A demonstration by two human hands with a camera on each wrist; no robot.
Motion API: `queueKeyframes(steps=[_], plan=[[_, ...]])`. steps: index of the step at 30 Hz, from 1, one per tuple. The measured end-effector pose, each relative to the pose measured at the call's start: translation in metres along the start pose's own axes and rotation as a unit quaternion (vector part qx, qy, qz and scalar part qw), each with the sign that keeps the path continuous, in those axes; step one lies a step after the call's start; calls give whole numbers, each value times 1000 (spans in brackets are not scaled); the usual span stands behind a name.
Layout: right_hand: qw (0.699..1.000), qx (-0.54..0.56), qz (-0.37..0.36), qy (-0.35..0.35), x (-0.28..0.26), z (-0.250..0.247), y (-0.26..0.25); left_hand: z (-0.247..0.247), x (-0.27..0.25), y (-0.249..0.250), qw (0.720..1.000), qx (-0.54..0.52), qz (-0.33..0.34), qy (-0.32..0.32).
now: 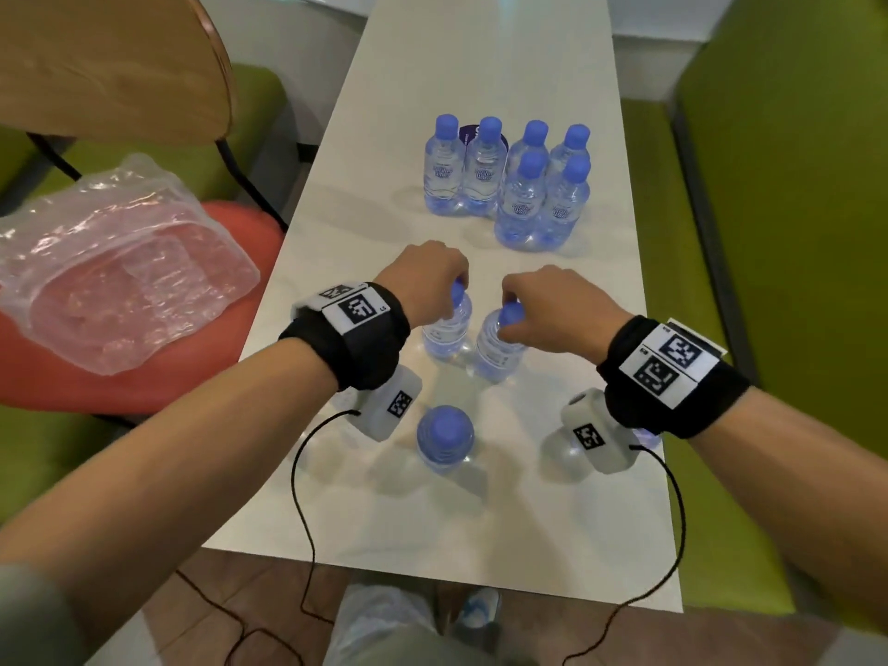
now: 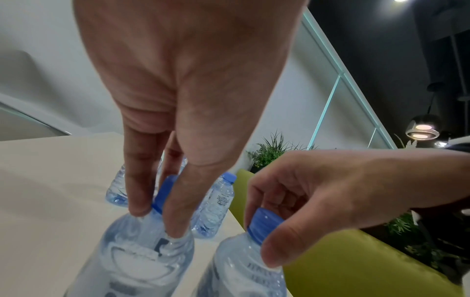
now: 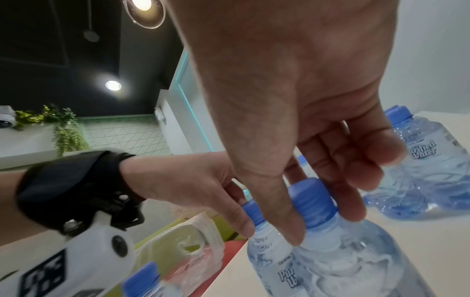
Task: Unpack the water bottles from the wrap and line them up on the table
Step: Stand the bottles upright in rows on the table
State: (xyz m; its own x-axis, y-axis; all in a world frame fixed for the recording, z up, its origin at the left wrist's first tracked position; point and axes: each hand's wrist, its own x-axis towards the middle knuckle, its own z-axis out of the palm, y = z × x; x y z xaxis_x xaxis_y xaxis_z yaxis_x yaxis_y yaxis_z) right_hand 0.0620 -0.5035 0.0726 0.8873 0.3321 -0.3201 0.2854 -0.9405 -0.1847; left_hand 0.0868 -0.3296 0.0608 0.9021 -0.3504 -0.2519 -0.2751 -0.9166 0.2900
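Observation:
Two clear water bottles with blue caps stand side by side mid-table. My left hand (image 1: 435, 276) pinches the neck of the left bottle (image 1: 447, 331) from above, its fingertips (image 2: 137, 209) round the cap (image 2: 165, 191). My right hand (image 1: 543, 300) grips the cap (image 3: 314, 201) of the right bottle (image 1: 497, 348). A group of several upright bottles (image 1: 509, 185) stands farther back. One more bottle (image 1: 444, 439) stands close to me between my wrists. The empty plastic wrap (image 1: 120, 266) lies on a red seat to the left.
The white table (image 1: 480, 64) is long and narrow, bare beyond the far group. A wooden chair back (image 1: 120, 64) stands at left and a green bench (image 1: 793, 233) runs along the right. Cables hang from both wrist cameras over the near edge.

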Motion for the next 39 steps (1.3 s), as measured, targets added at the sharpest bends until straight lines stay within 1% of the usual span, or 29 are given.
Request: queueKeyframes(steps=[6, 10, 13, 18, 25, 31, 34, 36, 39], plan=[[999, 2, -1, 33, 32, -17, 9, -8, 26, -1, 999, -9, -7, 40], [999, -12, -3, 35, 49, -23, 14, -14, 40, -2, 998, -17, -19, 49], [999, -18, 9, 27, 58, -24, 18, -15, 48, -6, 998, -23, -28, 56], [1000, -3, 17, 20, 64, -23, 24, -11, 52, -12, 996, -25, -34, 80], [999, -4, 13, 45, 62, -16, 25, -13, 52, -16, 997, 12, -38, 69], [997, 13, 51, 58, 65, -10, 26, -15, 48, -16, 996, 25, -62, 58], [998, 0, 36, 44, 64, -11, 26, -13, 47, -20, 997, 4, -45, 64], [999, -12, 15, 30, 62, -12, 29, -13, 47, -20, 997, 10, -29, 67], [1000, -17, 4, 21, 63, -13, 31, -15, 47, -18, 997, 13, -37, 66]])
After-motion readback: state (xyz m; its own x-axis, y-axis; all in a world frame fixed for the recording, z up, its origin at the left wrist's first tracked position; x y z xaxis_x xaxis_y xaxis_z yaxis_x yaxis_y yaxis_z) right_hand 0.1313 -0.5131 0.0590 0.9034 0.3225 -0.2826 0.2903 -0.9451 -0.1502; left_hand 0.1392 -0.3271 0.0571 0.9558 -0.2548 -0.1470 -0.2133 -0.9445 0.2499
